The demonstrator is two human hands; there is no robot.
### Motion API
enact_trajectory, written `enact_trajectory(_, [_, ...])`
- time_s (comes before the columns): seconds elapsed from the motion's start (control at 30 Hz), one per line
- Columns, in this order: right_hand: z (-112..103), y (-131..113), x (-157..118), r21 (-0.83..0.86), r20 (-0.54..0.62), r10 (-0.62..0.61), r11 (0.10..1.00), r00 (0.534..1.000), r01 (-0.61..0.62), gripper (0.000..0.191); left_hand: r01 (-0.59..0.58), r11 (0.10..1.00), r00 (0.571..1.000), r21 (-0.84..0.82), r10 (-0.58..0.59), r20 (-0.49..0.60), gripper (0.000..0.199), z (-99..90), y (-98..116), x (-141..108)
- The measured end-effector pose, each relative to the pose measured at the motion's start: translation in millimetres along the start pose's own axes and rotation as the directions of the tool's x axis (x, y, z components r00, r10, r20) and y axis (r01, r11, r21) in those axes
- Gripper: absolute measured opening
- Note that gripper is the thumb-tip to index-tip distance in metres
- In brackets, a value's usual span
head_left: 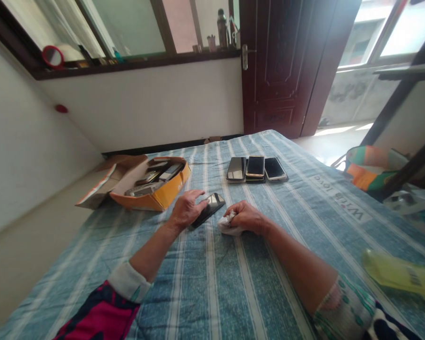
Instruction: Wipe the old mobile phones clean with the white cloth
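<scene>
A dark smartphone point(214, 204) with a shiny screen is at the middle of the bed, tilted in view. My left hand point(187, 209) grips it by its left side, with the thumb over the screen and the index finger stretched out past the edge. The other fingers are mostly hidden. Just to the right, my right hand point(248, 218) is closed around a crumpled white cloth point(230, 225), which bulges out below the fingers. The cloth is apart from the phone.
An open orange cardboard box point(168, 194) holding several phones stands at the left. Several more phones point(255, 166) lie in short stacks beyond my hands. A yellow plastic packet point(400, 274) lies at the right on the striped bedsheet point(194, 288).
</scene>
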State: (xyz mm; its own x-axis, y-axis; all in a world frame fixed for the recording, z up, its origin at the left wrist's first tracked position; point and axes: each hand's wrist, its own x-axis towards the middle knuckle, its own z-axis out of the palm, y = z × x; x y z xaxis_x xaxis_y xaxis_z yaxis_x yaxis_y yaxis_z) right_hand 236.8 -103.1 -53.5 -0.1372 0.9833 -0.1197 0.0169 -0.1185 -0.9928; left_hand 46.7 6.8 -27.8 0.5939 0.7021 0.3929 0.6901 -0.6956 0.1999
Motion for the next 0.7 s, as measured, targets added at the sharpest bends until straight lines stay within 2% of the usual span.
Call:
enact_trajectory(0.23, [-0.3, 4.7, 1.5, 0.023, 0.009, -0.006, 1.0, 1.0, 0.006, 0.016, 0.01, 0.999, 1.0, -0.051, -0.009, 0.022, 0.044, -6.0, 3.8, -36.7])
enact_trajectory(0.4, [-0.1, 5.1, 1.6, 0.036, -0.007, 0.003, 0.999, 1.0, -0.003, 0.018, 0.034, 0.998, 0.999, -0.053, -0.033, 0.012, 0.042, -5.5, 5.3, -39.7])
enact_trajectory(0.53, [0.7, 4.0, 2.7, 0.011, -0.016, 0.011, 1.0, 1.0, -0.011, 0.018, 0.077, 0.996, 0.994, -0.035, -0.074, 0.077, 0.043, -3.7, 17.9, -7.5])
enact_trajectory(0.57, [1.0, 3.6, 2.7, 0.01, -0.014, 0.01, 1.0, 1.0, -0.01, 0.019, 0.103, 0.994, 0.987, -0.035, -0.098, 0.128, 0.045, -1.3, 23.9, 6.3])
enact_trajectory(0.7, [1.9, 1.6, 2.2, 0.005, -0.01, -0.002, 1.0, 1.0, 0.002, 0.018, 0.129, 0.991, 0.97, -0.029, -0.12, 0.211, 0.05, 19.6, 55.0, 70.6])
